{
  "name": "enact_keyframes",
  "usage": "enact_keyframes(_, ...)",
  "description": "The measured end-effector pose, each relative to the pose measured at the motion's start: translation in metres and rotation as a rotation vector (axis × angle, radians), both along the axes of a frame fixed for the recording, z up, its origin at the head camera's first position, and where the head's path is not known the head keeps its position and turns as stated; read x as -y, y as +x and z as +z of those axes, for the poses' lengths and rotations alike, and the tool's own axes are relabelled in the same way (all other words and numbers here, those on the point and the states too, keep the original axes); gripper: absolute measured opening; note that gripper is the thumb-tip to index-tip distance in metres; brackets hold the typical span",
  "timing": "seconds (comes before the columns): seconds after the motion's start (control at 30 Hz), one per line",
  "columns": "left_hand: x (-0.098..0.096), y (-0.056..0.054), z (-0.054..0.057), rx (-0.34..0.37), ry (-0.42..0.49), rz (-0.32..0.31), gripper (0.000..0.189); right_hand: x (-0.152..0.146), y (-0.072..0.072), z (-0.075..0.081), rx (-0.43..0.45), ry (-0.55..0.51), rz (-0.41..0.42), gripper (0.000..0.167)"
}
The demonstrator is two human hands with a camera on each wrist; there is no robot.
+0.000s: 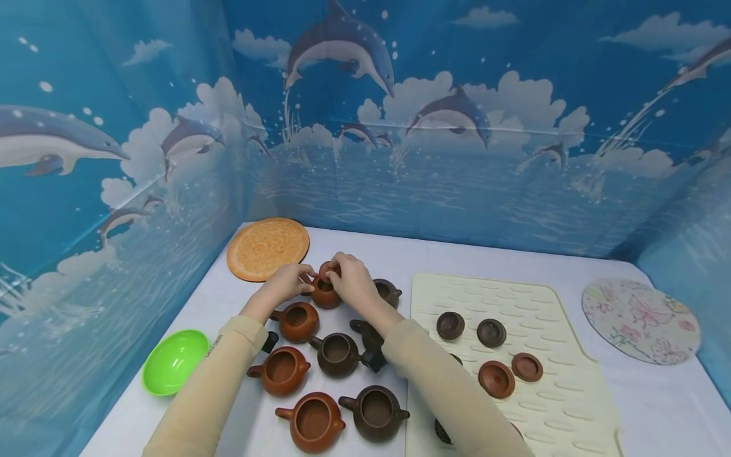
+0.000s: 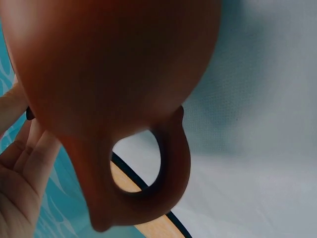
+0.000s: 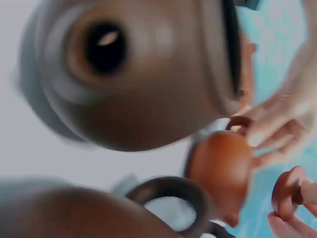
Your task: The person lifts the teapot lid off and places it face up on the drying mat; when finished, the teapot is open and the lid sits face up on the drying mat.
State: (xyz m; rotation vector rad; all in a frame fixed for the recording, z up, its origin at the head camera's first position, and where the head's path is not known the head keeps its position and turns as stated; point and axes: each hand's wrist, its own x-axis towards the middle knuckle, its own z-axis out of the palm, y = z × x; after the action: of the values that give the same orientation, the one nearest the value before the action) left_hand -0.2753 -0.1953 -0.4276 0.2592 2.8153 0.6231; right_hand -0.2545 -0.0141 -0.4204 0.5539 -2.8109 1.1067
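In the head view my left hand [image 1: 283,287] is at the handle side of a reddish-brown clay teapot [image 1: 325,297], whose top is uncovered. Its thumb and fingers pinch the teapot's handle [image 3: 240,123], as the right wrist view shows. My right hand [image 1: 355,285] holds a small reddish-brown teapot lid [image 3: 283,196] by its knob, tilted on edge just over and behind the teapot's opening. Another reddish teapot [image 2: 114,64] fills the left wrist view and partly hides the left hand. A dark brown teapot [image 3: 143,74] looms close in the right wrist view.
Several lidless reddish and dark teapots, such as one dark teapot [image 1: 337,354], stand nearer on the white table. Several lids [image 1: 496,379] lie on a cream mat [image 1: 562,355] at right. A green bowl [image 1: 176,362], an orange round mat [image 1: 268,249] and a floral round mat [image 1: 641,320] lie around.
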Motion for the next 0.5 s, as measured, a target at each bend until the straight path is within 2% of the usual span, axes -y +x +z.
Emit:
enact_keyframes(0.17,0.001,-0.001,0.000,0.016,0.001,0.002,0.028,-0.026,0.011,0.016,0.105,-0.158,-0.013,0.012)
enact_keyframes(0.37,0.002,0.000,0.002,0.025,0.012,0.020,0.028,-0.073,0.043,0.030,0.182,-0.263,-0.005,0.013)
enact_keyframes(0.5,0.000,0.001,0.001,0.021,0.015,0.009,0.029,-0.115,0.067,0.030,0.284,-0.331,0.001,0.016)
